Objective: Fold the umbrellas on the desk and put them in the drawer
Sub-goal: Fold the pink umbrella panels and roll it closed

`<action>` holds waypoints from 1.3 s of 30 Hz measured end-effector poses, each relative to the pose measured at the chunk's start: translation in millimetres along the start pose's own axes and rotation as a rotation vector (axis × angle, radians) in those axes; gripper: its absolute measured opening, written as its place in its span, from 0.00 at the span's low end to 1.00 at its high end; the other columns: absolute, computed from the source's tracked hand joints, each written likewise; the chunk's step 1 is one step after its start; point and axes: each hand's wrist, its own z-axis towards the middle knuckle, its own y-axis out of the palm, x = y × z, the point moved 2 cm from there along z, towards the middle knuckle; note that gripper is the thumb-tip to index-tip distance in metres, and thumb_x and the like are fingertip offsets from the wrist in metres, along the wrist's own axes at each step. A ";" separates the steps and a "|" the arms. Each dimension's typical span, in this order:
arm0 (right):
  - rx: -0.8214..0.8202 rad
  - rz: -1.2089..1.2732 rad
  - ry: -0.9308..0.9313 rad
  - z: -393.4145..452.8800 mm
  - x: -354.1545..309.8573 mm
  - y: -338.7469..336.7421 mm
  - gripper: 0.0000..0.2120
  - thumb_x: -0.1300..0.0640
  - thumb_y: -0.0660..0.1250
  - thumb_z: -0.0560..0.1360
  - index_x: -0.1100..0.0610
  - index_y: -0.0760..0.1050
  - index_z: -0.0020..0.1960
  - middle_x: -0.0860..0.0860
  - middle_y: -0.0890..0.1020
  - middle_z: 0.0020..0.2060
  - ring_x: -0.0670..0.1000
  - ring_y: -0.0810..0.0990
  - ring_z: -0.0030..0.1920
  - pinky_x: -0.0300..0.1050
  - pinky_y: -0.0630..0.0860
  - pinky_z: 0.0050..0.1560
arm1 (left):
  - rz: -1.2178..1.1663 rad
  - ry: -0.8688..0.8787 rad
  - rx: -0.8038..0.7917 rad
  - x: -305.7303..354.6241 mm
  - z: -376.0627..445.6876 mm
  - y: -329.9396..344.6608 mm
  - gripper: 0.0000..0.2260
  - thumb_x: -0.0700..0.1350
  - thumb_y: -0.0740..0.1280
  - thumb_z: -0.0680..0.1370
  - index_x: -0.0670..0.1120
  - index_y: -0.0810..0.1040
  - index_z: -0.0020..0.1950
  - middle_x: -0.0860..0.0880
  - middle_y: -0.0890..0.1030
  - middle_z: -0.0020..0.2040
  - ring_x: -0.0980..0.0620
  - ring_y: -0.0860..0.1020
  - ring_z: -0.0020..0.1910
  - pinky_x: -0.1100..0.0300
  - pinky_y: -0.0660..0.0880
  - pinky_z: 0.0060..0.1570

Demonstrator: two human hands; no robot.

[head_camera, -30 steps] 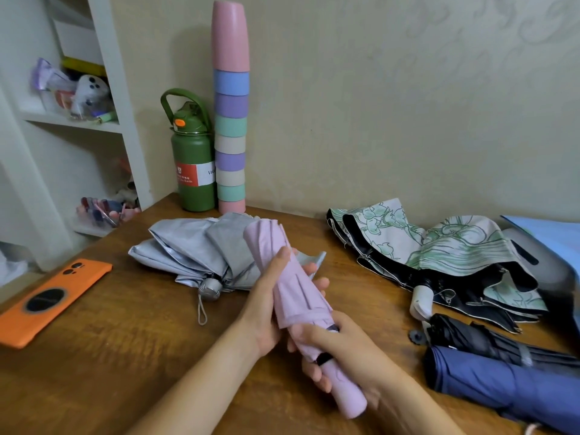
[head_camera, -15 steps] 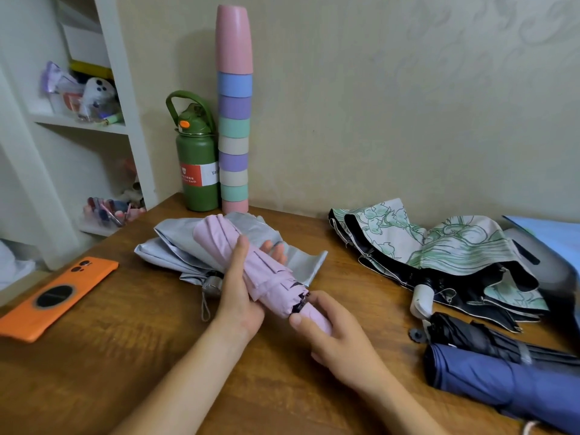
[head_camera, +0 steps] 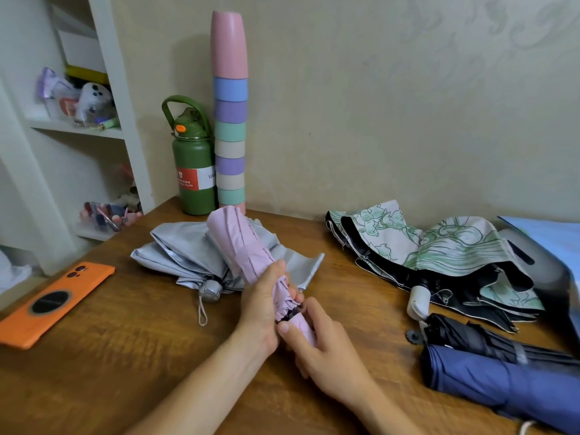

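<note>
Head camera showed the left hand (head_camera: 262, 304) wrapped around the lower canopy of a pink folding umbrella (head_camera: 241, 246), while the right hand (head_camera: 317, 343) gripped its pink handle just below the ribs' ends. The umbrella was held above the wooden desk (head_camera: 110, 365) near the middle, its tip pointing toward 11 o'clock over a loose silver-grey umbrella (head_camera: 185, 255).

By my reading, the step in hand was gathering and tightening the pink canopy's pleats; no strap was visibly fastened around it. The next move likely called for twisting the fabric snug and securing the tie, then carrying it to the drawer, which was not in view.

At 2 o'clock lay an unfolded green floral umbrella (head_camera: 452, 246) with a black lining; at 4 o'clock, a rolled black umbrella (head_camera: 470, 337) touched a navy blue umbrella (head_camera: 502, 381). An orange phone (head_camera: 53, 306) lay at 9 o'clock, and a green flask (head_camera: 193, 171) stood beside stacked pastel cups (head_camera: 230, 120) at 12.
</note>
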 end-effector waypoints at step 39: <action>-0.013 -0.759 0.008 25.8 1.7 -19.6 0.27 0.44 0.70 0.71 0.43 0.65 0.67 0.46 0.74 0.55 0.57 0.79 0.54 0.53 0.77 0.49 | -0.069 0.216 0.158 37.1 14.5 -18.8 0.15 0.50 0.75 0.76 0.47 0.81 0.61 0.44 0.86 0.56 0.46 0.86 0.54 0.45 0.83 0.53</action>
